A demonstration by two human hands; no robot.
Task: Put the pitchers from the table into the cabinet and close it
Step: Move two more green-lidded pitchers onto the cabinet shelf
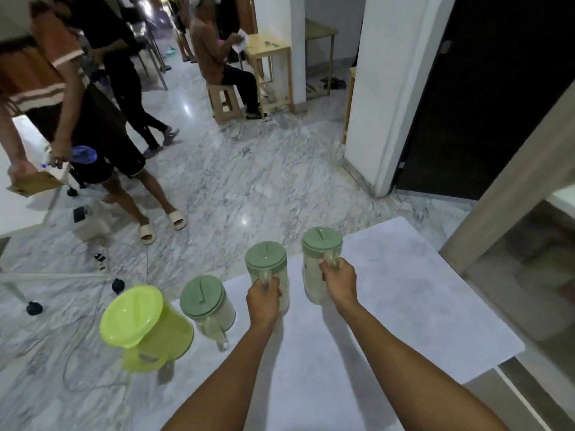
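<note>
The white table [404, 306] fills the near right of your view, with marble floor [249, 181] beyond it. Four pitchers stand along its far-left edge. The largest, a lime-green pitcher [146, 328], sits at the near-left corner, tilted in the wide-angle view, its handle toward you. Just right of it stands a clear pitcher with a sage-green lid [208, 306], untouched. Next come the two you hold — your left hand [264, 295] is curled tight round the handle of the middle sage-lidded pitcher [267, 269], and your right hand [339, 279] is wrapped likewise round the handle of the far-right sage-lidded pitcher [320, 259]. You cannot tell whether either is lifted off the table.
</note>
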